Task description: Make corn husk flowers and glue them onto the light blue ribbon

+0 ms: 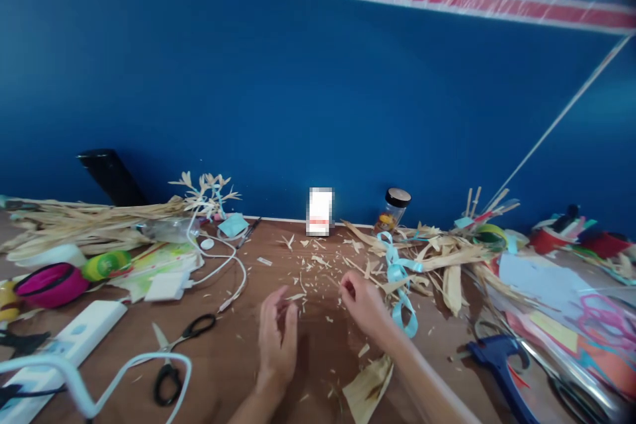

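Note:
My left hand (278, 338) is above the brown table with its thumb apart from the fingers, and nothing shows in it. To its right, my right hand (366, 308) has its fingertips curled together in a pinch. Whatever may be between them is too small to make out. Small dried husk scraps (318, 264) lie scattered just beyond both hands. A curled light-blue ribbon (397, 271) lies close beside my right hand, among dried husk strips (452, 285). Nearer to me, a broad piece of dried husk (368, 387) lies below my right forearm.
Black-handled scissors (167, 348) lie open at left, near a white power strip (74, 351). A blue glue gun (501, 371) rests at right. By the blue wall stand a black-lidded jar (392, 209) and a blurred white rectangle (320, 212). A husk flower (209, 189) is back left.

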A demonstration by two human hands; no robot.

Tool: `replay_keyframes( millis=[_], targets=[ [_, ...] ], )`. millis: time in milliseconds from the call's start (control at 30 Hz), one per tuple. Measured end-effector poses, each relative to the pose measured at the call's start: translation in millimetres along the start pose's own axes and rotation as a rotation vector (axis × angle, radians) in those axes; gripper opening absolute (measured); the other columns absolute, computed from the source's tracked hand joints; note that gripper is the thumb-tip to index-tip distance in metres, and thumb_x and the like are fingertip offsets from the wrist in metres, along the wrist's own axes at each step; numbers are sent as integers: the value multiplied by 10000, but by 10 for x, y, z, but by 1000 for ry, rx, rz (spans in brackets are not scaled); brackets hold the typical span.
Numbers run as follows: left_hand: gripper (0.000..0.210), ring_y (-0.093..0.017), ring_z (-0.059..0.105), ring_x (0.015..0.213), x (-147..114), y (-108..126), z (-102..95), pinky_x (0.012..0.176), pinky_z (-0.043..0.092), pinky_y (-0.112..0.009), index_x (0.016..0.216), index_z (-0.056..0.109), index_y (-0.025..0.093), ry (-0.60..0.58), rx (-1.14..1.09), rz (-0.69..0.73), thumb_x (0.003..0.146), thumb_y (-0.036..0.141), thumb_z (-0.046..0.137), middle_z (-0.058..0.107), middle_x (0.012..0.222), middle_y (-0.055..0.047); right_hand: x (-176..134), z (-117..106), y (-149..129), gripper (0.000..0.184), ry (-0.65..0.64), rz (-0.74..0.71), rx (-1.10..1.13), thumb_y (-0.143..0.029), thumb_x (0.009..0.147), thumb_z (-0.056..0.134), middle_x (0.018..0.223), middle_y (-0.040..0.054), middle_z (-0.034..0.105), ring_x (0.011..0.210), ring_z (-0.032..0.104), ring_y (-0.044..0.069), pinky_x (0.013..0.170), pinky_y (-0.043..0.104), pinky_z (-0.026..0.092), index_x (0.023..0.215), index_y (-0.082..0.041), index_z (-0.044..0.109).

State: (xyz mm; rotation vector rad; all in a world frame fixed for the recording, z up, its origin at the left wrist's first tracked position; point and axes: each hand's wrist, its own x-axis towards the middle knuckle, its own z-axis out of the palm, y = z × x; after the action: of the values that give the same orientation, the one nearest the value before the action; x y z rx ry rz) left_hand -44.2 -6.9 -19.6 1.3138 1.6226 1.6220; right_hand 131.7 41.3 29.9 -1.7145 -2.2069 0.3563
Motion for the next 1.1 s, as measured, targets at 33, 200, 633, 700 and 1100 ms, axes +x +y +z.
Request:
replay_keyframes(
  millis=[33,200,633,700,1100],
  targets=[
    [300,-221,549,921,-5,49,-2,834,428,-387,1039,556,190,-55,-6,45,776,325,506,563,1028,-99,-65,7,-50,114,5,-15,110,-156,826,380,717,2,596,649,565,115,601,195,400,812,-184,489],
    [223,-209,581,874,-44,302,26,785,454,-336,927,638,199,-404,-142,-53,761,308,536,634,931,-78,-376,47,-262,32,-34,-1,878,-191,797,462,654,-45,495,592,491,100,543,189,372,813,-201,437],
    [216,-150,537,693,-170,581,-94,659,419,-259,742,695,168,-558,-402,-416,735,352,581,588,689,-18,-636,-46,-335,287,-324,166,1324,-425,749,570,593,-35,554,468,478,56,459,168,352,753,-168,443],
    [236,-131,502,657,-161,621,-105,643,400,-238,635,679,160,-571,-344,-369,741,344,576,543,617,0,-650,-49,-324,333,-412,126,1303,-471,768,527,594,-5,576,458,491,57,444,168,351,742,-142,483],
    [300,-92,462,350,-148,758,18,391,355,-216,508,453,164,-552,-732,-644,589,286,715,482,424,56,-587,66,-287,350,-433,154,1325,-465,669,642,523,-16,571,416,476,52,420,162,346,627,-132,542]
  ],
)
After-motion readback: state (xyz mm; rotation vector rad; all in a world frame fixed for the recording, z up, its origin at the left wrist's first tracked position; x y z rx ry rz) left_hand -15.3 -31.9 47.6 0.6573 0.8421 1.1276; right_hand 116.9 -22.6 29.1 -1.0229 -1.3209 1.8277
